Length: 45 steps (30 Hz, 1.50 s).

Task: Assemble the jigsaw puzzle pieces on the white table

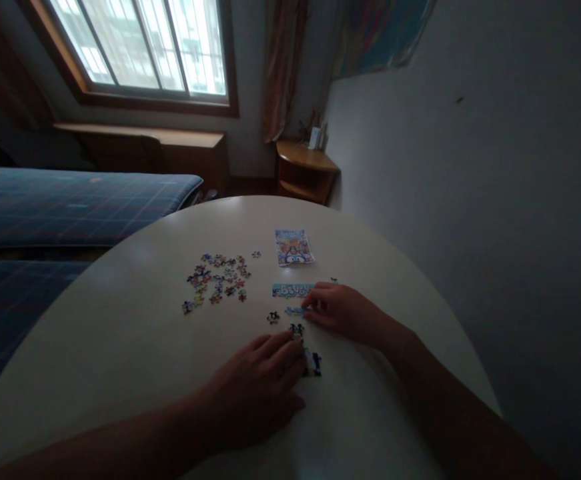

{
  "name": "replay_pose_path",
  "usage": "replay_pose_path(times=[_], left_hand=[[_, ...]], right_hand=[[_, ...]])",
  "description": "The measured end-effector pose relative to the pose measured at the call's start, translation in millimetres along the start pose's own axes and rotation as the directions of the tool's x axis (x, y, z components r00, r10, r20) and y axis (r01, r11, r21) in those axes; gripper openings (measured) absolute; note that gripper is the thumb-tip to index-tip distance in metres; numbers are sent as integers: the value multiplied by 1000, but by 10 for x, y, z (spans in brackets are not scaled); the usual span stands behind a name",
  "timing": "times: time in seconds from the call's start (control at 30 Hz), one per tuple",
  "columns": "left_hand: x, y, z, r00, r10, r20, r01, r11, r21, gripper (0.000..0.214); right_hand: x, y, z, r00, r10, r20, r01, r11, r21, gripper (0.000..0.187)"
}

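Note:
My right hand (pixel 343 311) rests on the round white table (pixel 120 333), its fingers pinched on a small light-blue puzzle piece (pixel 295 311) just below an assembled blue strip of puzzle (pixel 290 290). My left hand (pixel 257 387) lies flat with its fingers stretched out, the fingertips touching dark joined pieces (pixel 313 363). Two small dark pieces, one (pixel 273 317) and another (pixel 297 329), lie between the hands. A scatter of several loose pieces (pixel 217 277) sits to the left. A picture card (pixel 293 247) lies beyond the strip.
A grey wall (pixel 470 167) runs close along the table's right side. A bed with a blue checked cover (pixel 70 200) stands to the left. Behind are a window (pixel 145 47), a wooden desk (pixel 170 143) and a corner shelf (pixel 303 170).

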<state>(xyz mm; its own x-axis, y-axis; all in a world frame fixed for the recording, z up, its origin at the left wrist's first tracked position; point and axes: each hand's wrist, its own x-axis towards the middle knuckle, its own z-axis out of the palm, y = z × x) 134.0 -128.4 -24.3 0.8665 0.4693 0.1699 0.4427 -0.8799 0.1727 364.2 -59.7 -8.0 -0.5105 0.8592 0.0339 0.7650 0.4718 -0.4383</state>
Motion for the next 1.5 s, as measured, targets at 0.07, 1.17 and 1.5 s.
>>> replay_pose_path(times=[0.07,1.17,1.5], left_hand=[[2,-13,-7,1000,-8,-1,8,1000,6,37],[-197,-1096,-337,820,-564,-97,571,817,80,23],[-189,-1192,-322,802,-596,-34,597,799,71,20]], right_hand=[[5,10,-7,1000,13,-2,-13,1000,-13,11],[98,406,20,949,-81,-305,80,997,-16,14],[107,437,51,938,52,-342,-22,996,90,18]])
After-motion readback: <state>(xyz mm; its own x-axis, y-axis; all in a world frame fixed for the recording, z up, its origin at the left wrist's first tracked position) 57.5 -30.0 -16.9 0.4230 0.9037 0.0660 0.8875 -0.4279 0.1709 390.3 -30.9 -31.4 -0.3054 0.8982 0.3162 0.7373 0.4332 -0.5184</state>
